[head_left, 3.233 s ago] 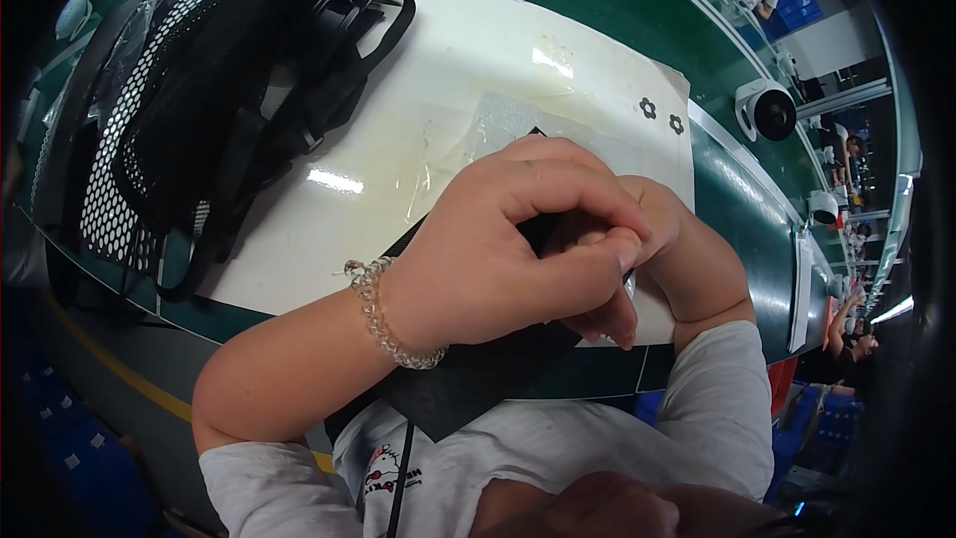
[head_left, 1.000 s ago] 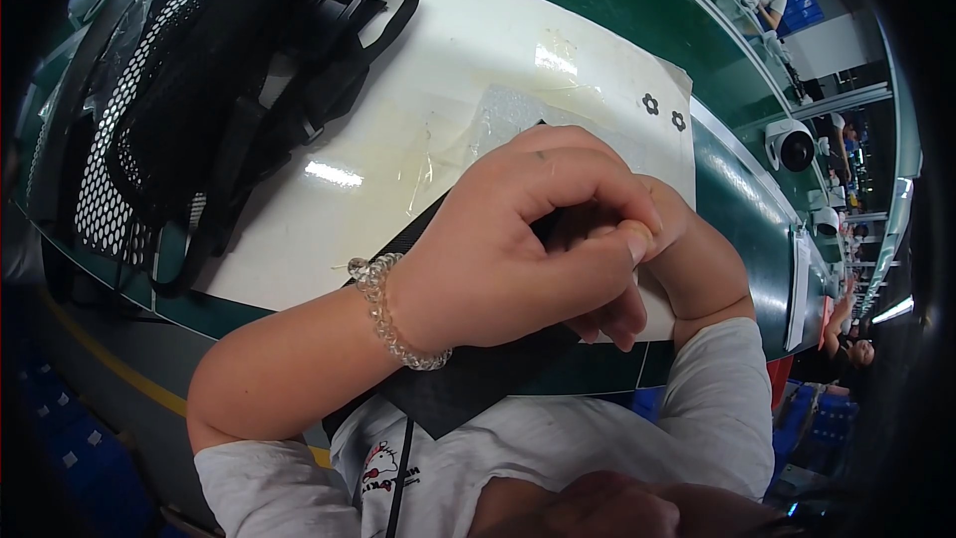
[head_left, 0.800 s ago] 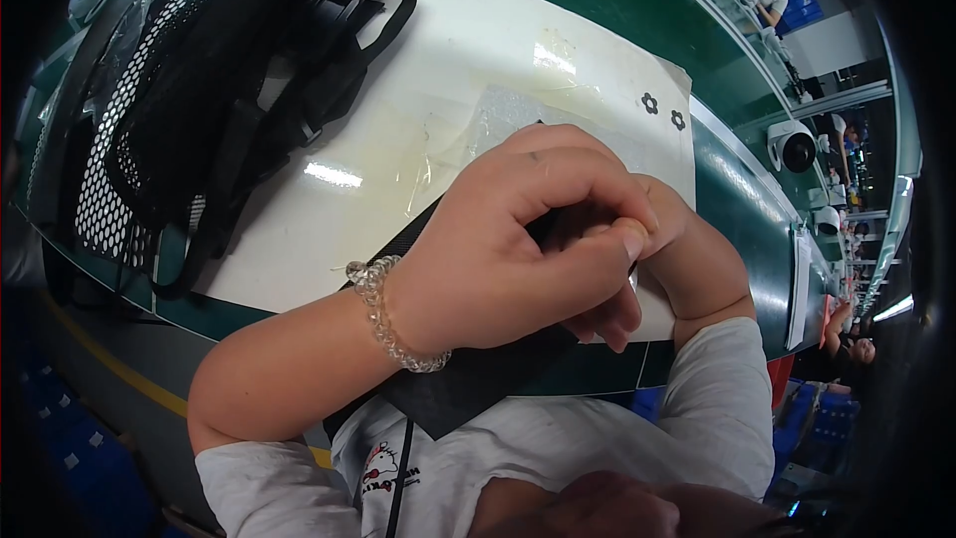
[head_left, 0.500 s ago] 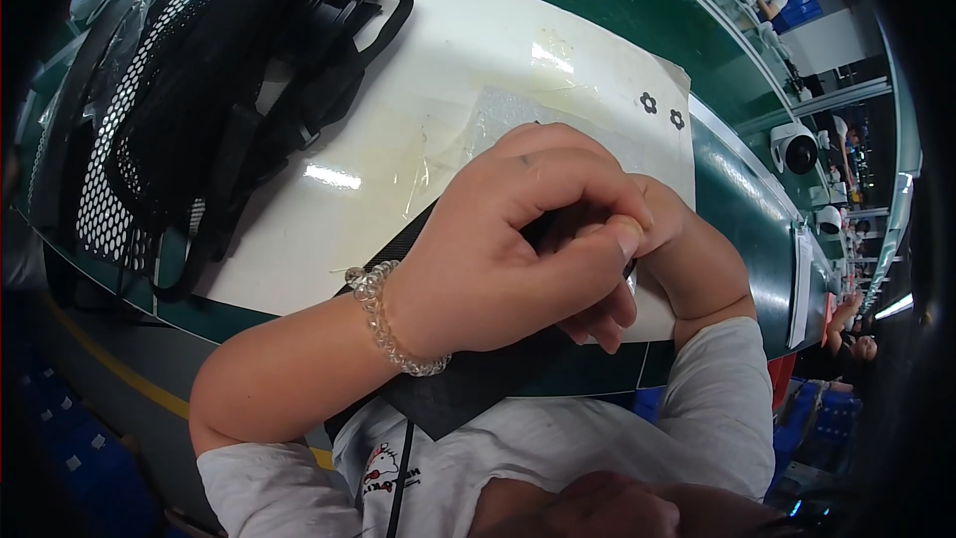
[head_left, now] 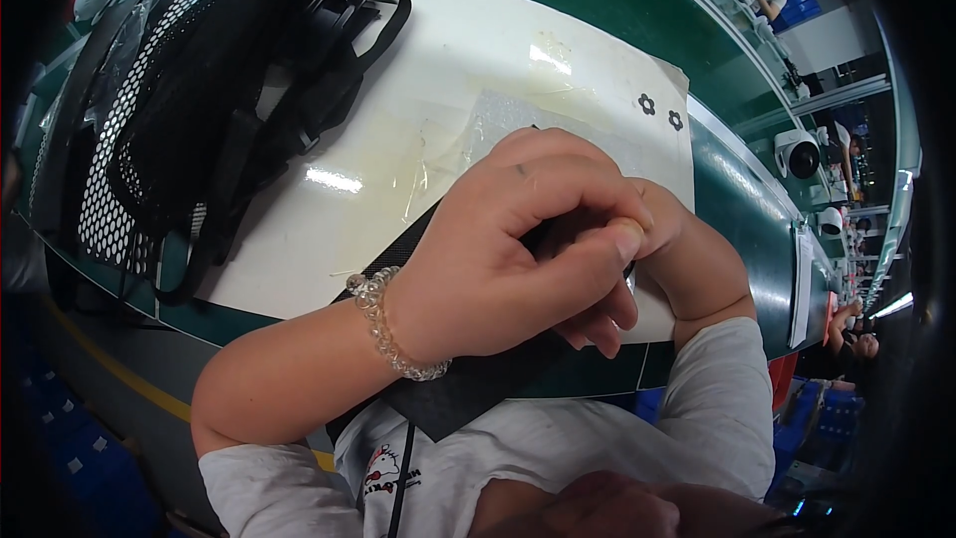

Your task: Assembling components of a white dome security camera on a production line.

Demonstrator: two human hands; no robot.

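My left hand [head_left: 508, 239], with a clear beaded bracelet [head_left: 373, 324] at its wrist, is closed in a pinch, thumb tip against forefinger. Whatever lies between those fingertips is too small or too hidden to make out. Behind it, and largely covered by it, is my right hand [head_left: 657, 214]; its grip cannot be seen. Curled fingertips poke out below the pinch. A piece of black fabric [head_left: 448, 399] runs beneath both hands and hangs over the table's near edge onto my shirt. Dark material also shows in the gap inside my left hand's curl.
A black mesh bag with straps [head_left: 189, 110] lies on the left of the white board [head_left: 299, 239]. Clear plastic film [head_left: 488, 115] lies beyond my hands. Two black flower-shaped pieces [head_left: 647, 104] are at the board's far right. A white camera [head_left: 797, 152] stands on the right.
Both hands stay together in nearly the same place and pose. My left hand has tilted very slightly; its pinch remains closed.
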